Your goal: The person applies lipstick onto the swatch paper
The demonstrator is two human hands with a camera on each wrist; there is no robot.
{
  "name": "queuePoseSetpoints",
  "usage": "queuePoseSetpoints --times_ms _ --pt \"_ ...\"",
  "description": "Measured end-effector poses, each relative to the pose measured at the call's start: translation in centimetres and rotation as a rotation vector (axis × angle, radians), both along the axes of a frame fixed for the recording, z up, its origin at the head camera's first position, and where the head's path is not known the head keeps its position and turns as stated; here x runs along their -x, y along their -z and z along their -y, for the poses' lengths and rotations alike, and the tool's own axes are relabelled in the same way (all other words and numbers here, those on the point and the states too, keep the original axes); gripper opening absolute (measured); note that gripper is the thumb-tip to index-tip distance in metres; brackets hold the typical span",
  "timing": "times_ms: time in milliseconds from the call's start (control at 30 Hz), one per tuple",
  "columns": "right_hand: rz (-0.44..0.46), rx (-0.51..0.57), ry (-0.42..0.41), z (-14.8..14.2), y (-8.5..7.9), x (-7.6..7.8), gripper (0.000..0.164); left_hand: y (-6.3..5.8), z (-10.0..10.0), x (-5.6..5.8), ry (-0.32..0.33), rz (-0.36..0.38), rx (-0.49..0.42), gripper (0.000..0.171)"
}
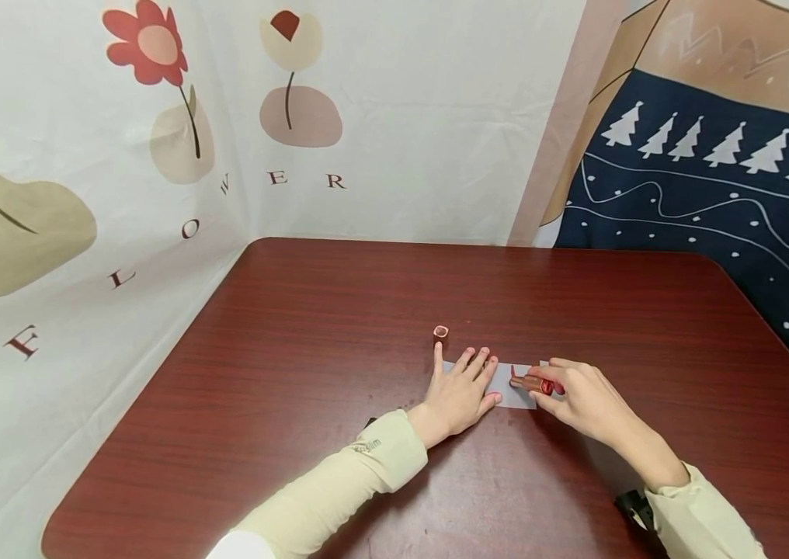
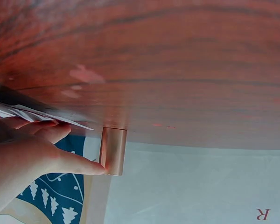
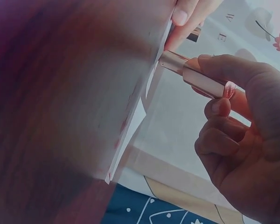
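Observation:
A lipstick (image 1: 531, 383) with a coppery metallic tube is pinched between the thumb and fingers of my right hand (image 1: 590, 401). In the right wrist view the tip of the lipstick (image 3: 203, 79) meets the surface of a pale sheet of paper (image 1: 520, 399). A short red stroke (image 1: 512, 372) shows on the paper just beyond the tip. My left hand (image 1: 459, 390) lies over the left part of the sheet, fingers spread and straight. Its little finger touches the lipstick cap (image 1: 440, 334), a hollow coppery tube (image 2: 113, 151) standing upright on the table.
The dark red wooden table (image 1: 338, 310) reaches back to a white cloth (image 1: 422, 178) printed with flowers and letters. A navy cloth with white trees (image 1: 709, 178) hangs at the right. A black wrist device (image 1: 635, 508) sits by the right sleeve.

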State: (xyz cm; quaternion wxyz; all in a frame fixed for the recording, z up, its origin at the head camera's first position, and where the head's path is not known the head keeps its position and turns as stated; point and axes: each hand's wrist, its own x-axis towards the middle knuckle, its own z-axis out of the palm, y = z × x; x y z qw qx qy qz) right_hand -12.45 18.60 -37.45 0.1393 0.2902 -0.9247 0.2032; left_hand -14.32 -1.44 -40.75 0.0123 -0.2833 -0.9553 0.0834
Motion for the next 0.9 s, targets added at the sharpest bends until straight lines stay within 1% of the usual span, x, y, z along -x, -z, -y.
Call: queuePoseSetpoints --times_ms 300,467,733,900 --pt "-0.006 -0.001 -0.006 0.02 0.03 -0.13 0.032 -0.04 0.09 -0.01 -0.003 0.0 -0.006 0.057" --pt "0.01 -0.004 -0.004 0.02 0.02 -0.19 0.032 -0.04 0.12 0.02 -0.002 -0.001 -0.007 0.058" --pt "0.008 -0.008 0.001 0.0 0.09 -0.11 0.032 0.04 0.13 0.14 -0.004 0.005 0.0 0.058" --pt "0.021 -0.002 0.011 -0.08 0.07 -0.12 0.031 0.1 0.09 0.23 -0.004 -0.004 0.003 0.058"
